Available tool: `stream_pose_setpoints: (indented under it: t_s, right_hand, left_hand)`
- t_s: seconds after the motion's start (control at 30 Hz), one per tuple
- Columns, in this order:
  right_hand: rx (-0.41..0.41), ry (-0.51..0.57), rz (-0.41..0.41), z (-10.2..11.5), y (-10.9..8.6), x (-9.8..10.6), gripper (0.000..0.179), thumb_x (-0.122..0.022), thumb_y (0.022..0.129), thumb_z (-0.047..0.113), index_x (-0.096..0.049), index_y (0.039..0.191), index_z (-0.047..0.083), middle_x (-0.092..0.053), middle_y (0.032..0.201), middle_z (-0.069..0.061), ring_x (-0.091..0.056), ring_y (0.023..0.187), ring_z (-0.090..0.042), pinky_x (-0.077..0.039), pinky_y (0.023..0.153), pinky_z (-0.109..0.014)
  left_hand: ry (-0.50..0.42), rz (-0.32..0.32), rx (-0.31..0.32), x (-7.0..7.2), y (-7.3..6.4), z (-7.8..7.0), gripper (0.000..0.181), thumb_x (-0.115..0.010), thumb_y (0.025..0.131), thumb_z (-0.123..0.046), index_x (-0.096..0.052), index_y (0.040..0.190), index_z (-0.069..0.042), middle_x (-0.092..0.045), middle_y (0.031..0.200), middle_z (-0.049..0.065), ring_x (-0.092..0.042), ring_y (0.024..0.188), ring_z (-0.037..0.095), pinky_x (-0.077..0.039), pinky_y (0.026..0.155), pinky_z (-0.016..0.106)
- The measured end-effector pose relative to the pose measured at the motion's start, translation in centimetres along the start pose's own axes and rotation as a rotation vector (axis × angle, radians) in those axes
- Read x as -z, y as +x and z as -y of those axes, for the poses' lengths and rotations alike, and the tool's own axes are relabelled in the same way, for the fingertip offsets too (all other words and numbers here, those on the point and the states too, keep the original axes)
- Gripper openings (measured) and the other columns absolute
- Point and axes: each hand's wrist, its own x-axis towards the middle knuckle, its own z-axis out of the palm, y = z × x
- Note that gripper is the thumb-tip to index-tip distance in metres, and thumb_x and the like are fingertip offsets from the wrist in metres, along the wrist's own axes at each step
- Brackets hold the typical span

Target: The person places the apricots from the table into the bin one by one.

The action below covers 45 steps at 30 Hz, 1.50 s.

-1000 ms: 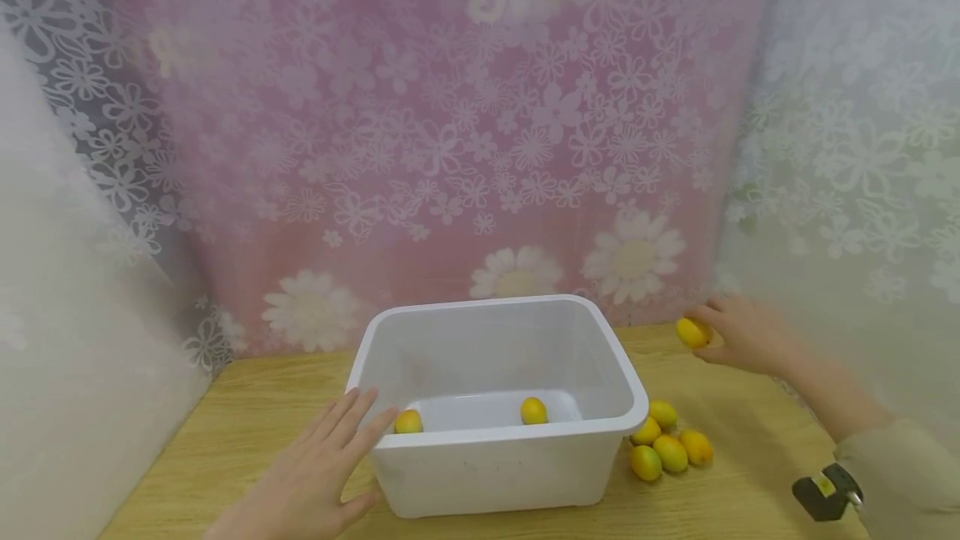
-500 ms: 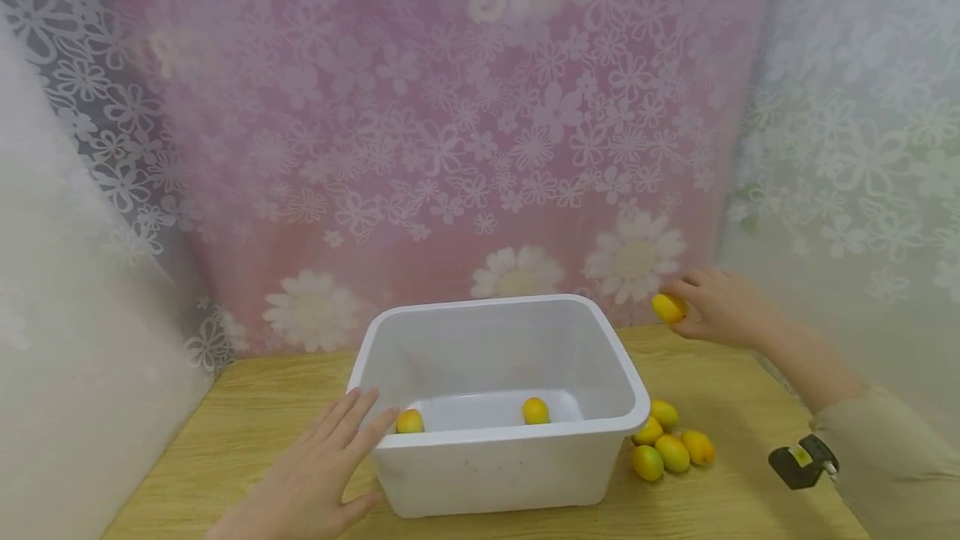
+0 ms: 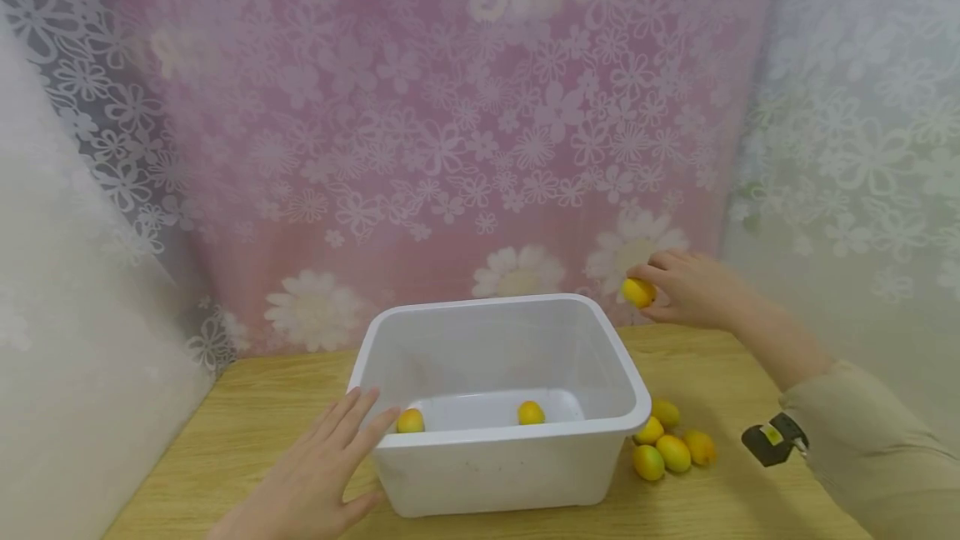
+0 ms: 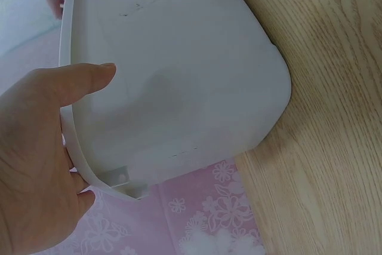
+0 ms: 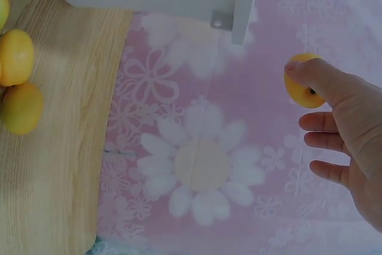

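Pinched fruit (image 3: pixel 636 293) has moved leftward — right hand (image 3: pixel 699 290) partly hiding it.

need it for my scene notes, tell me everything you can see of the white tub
The white tub is a deep, open-topped, roughly rectangular container, plastic by its look, with rounded corners, a projecting rim and small dark marks on its outer wall. It stands upright on the wood-grain table. Two yellow-orange fruits show inside, on its floor. The left hand is at its near left corner, thumb on the outer side and fingers over the rim; how firmly they press cannot be told.
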Motion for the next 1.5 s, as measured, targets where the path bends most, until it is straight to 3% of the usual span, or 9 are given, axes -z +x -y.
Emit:
stream_pose_setpoints:
  t_s: [0.2,0.5,0.97,1.13,1.27,1.33,1.37,1.43,1.5]
  right_hand:
    - [0.025,0.007,0.016,1.0,1.2,0.3,0.039,-0.075,0.076,0.03,-0.063,0.11,0.013,-0.054,0.084,0.001,-0.048,0.077,-0.018,-0.046,0.066,-0.034]
    - [0.067,0.006,0.005,2.5,2.9,0.0,0.041,-0.075,0.076,0.035,-0.064,0.109,0.014,-0.054,0.084,0.001,-0.048,0.078,-0.019,-0.044,0.069,-0.036]
    - [0.097,-0.032,0.046,4.3,5.2,-1.8,0.037,-0.077,0.073,0.036,-0.062,0.103,0.02,-0.049,0.081,0.003,-0.045,0.077,-0.018,-0.034,0.067,-0.032]
    - [0.09,-0.05,0.076,4.6,5.3,-2.3,0.038,-0.076,0.075,0.037,-0.062,0.105,0.019,-0.05,0.082,0.002,-0.045,0.078,-0.019,-0.037,0.066,-0.032]
    - [0.09,-0.052,0.076,4.7,5.4,-2.6,0.039,-0.076,0.074,0.036,-0.062,0.106,0.018,-0.049,0.082,0.002,-0.045,0.077,-0.018,-0.036,0.065,-0.03]
    - [0.102,-0.061,0.06,4.6,5.5,-2.9,0.04,-0.077,0.074,0.036,-0.061,0.105,0.018,-0.048,0.081,0.002,-0.046,0.076,-0.018,-0.036,0.063,-0.029]
    - [0.108,-0.065,0.053,4.5,5.5,-3.0,0.04,-0.077,0.074,0.036,-0.061,0.106,0.017,-0.048,0.081,0.001,-0.046,0.076,-0.019,-0.036,0.063,-0.029]
    - [0.117,-0.073,0.043,4.3,5.4,-3.3,0.042,-0.077,0.074,0.035,-0.06,0.107,0.016,-0.049,0.083,0.0,-0.047,0.077,-0.02,-0.037,0.063,-0.03]
    - [0.12,-0.069,0.037,4.2,5.4,-3.4,0.042,-0.077,0.075,0.034,-0.06,0.11,0.015,-0.05,0.085,-0.001,-0.048,0.079,-0.021,-0.038,0.063,-0.031]
  left_hand:
    - [0.032,-0.034,-0.028,-0.2,0.0,0.1,0.091,-0.072,0.076,-0.04,-0.024,0.15,-0.019,-0.03,0.149,0.017,-0.031,0.135,0.035,0.013,0.108,0.016]
    - [0.014,-0.019,-0.019,-0.1,-0.1,0.0,0.089,-0.071,0.077,-0.041,-0.025,0.149,-0.017,-0.028,0.15,0.017,-0.03,0.136,0.035,0.014,0.108,0.017]
    - [0.072,-0.085,-0.054,-0.5,-0.1,0.2,0.09,-0.073,0.075,-0.04,-0.026,0.148,-0.016,-0.036,0.147,0.014,-0.034,0.133,0.036,0.013,0.11,0.019]
    - [0.045,-0.059,-0.036,-0.4,-0.1,0.2,0.088,-0.071,0.077,-0.041,-0.026,0.149,-0.017,-0.035,0.147,0.012,-0.033,0.134,0.036,0.012,0.11,0.019]
    - [-0.025,0.004,0.028,-0.2,-0.2,0.0,0.086,-0.069,0.08,-0.042,-0.023,0.15,-0.022,-0.028,0.151,0.011,-0.028,0.137,0.035,-0.007,0.116,0.033]
    - [-0.025,0.005,0.029,-0.2,-0.2,0.0,0.086,-0.069,0.08,-0.042,-0.023,0.15,-0.022,-0.027,0.152,0.012,-0.028,0.137,0.035,-0.007,0.116,0.034]
    - [-0.022,-0.002,0.025,-0.2,-0.2,0.0,0.086,-0.069,0.08,-0.042,-0.024,0.15,-0.021,-0.028,0.151,0.012,-0.028,0.137,0.035,-0.007,0.116,0.034]
    - [0.006,-0.033,0.0,-0.3,-0.2,0.0,0.086,-0.07,0.078,-0.042,-0.026,0.149,-0.019,-0.031,0.15,0.012,-0.031,0.135,0.035,0.006,0.113,0.022]
    - [0.044,-0.063,-0.033,-0.4,-0.2,0.1,0.087,-0.07,0.078,-0.043,-0.026,0.148,-0.017,-0.034,0.148,0.014,-0.033,0.134,0.036,0.012,0.11,0.018]
